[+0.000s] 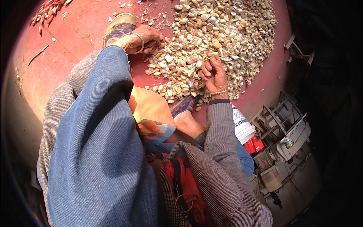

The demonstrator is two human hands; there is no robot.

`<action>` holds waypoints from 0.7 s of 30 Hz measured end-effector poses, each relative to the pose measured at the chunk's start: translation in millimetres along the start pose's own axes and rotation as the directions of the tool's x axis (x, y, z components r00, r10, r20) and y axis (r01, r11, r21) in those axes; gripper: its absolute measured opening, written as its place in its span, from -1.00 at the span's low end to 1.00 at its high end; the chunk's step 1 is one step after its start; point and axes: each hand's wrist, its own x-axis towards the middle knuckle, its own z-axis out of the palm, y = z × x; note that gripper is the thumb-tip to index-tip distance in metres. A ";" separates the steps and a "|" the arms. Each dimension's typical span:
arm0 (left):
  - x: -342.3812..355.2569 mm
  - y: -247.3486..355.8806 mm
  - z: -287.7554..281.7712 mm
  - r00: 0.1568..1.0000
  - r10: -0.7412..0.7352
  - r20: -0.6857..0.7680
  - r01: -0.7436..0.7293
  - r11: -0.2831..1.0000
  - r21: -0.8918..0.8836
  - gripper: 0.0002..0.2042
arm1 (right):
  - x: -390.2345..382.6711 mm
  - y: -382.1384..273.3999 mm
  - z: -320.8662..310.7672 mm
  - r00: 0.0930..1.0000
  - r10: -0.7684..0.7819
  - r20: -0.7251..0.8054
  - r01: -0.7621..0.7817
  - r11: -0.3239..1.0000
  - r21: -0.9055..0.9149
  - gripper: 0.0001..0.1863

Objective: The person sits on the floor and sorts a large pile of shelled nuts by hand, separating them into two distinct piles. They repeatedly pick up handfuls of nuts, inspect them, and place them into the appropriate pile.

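A broad heap of pale, flat, oval shells or seeds [211, 38] lies spread in front of me. My left hand [141, 39], with a light bangle at the wrist, is at the heap's left edge beside a patterned shoe [120, 30]. Its fingers curl downward, and whatever is in them is hidden. Over the heap's near part, my right hand [216, 76] is closed, thumb pressed to the bent fingers. A pale greenish piece shows right at its fingertips; I cannot tell if it is held or lies behind.
Reddish-brown kernels [47, 11] and a thin twig [38, 55] lie on the red floor [79, 26] at the left. A white bucket [242, 126] stands at my right, near a red box [254, 143] and a wooden frame [278, 117]. My other shoe [183, 106] touches the heap.
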 end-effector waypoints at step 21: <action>-1.7 -4.5 0.5 0.997 0.070 0.016 -0.070 0.998 -0.011 -0.84 | 27.9 74.9 54.7 0.973 -0.228 -0.041 0.000 0.177 -0.984 -0.64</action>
